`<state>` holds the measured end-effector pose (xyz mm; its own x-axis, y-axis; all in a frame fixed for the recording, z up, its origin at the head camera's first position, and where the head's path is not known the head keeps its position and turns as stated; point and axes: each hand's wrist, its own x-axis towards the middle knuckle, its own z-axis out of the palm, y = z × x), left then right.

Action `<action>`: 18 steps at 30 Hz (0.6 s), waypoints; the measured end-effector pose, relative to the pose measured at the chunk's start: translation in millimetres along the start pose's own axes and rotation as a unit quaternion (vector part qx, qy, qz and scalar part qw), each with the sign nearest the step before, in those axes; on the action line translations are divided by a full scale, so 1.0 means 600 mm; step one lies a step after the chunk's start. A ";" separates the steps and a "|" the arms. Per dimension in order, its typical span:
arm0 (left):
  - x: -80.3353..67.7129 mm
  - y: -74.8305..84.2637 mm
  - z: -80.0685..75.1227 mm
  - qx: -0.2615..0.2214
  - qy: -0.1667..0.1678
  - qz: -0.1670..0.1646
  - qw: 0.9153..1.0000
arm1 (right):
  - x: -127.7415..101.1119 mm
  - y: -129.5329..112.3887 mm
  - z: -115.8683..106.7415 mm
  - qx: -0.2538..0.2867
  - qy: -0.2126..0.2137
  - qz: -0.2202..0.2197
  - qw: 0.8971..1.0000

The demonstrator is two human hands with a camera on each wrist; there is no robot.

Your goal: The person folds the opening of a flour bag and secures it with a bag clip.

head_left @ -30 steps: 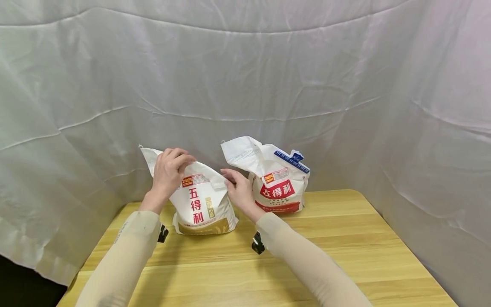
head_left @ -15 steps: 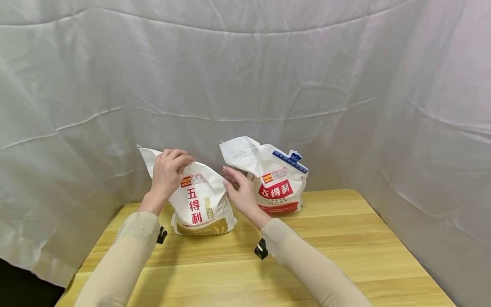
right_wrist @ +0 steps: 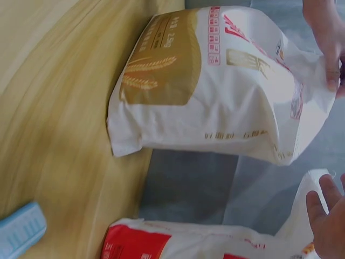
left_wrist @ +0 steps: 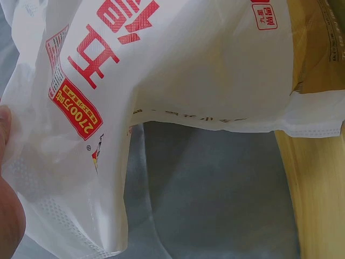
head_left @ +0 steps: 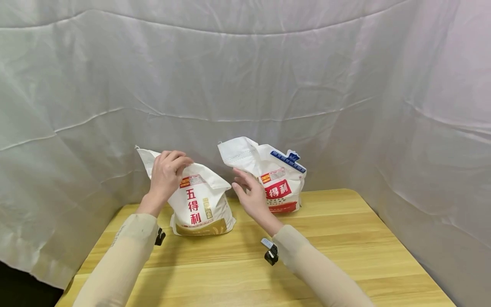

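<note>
Writing on gold bag: red characters 五得利 run down the front of the gold-banded flour bag (head_left: pixel 199 202); a small red and orange label near its top reads 2700万 in the left wrist view; the right wrist view shows "2.5kg" beside a wheat drawing on the gold band.
Writing on red bag: the red-banded flour bag (head_left: pixel 278 187) carries white characters, 得利 legible, on its red panel, with a small orange label above them too small to read.
Axis and place: the gold-banded flour bag stands upright at centre left of the head frame, long axis vertical, its folded top pointing to the upper left.
Count: two flour bags, two hands, one blue clip, one bench.
Left hand: the left hand (head_left: pixel 166 175) pinches the folded top of the gold-banded flour bag, fingers curled over the fold.
Right hand: the right hand (head_left: pixel 251 194) is released, fingers spread, between the two bags and in front of the red-banded one; contact cannot be told.
Clip: a blue clip (head_left: pixel 288 160) sits across the top of the red-banded flour bag.
Bench: the wooden bench (head_left: pixel 345 247) carries both bags, side by side near its far edge.
Backdrop: white cloth (head_left: pixel 245 76) hangs behind and to the sides.
</note>
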<state>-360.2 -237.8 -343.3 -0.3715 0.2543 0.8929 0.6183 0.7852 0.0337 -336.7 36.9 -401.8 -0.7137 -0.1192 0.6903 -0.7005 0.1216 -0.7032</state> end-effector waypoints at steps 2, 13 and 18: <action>-0.001 0.000 0.000 0.000 0.000 0.003 1.000 | -0.004 0.000 -0.009 -0.005 -0.002 0.012 1.000; -0.003 -0.002 0.001 0.002 0.000 -0.003 1.000 | -0.028 0.011 -0.066 -0.014 -0.011 0.033 0.999; -0.001 0.000 0.002 0.002 -0.003 -0.005 1.000 | -0.043 0.012 -0.093 -0.021 -0.015 0.035 0.999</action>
<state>-360.6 -237.3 -344.1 -0.3817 0.2499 0.8898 0.6120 0.7898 0.0407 -323.0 95.9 -415.2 -0.7616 -0.1372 0.6333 -0.6480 0.1712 -0.7421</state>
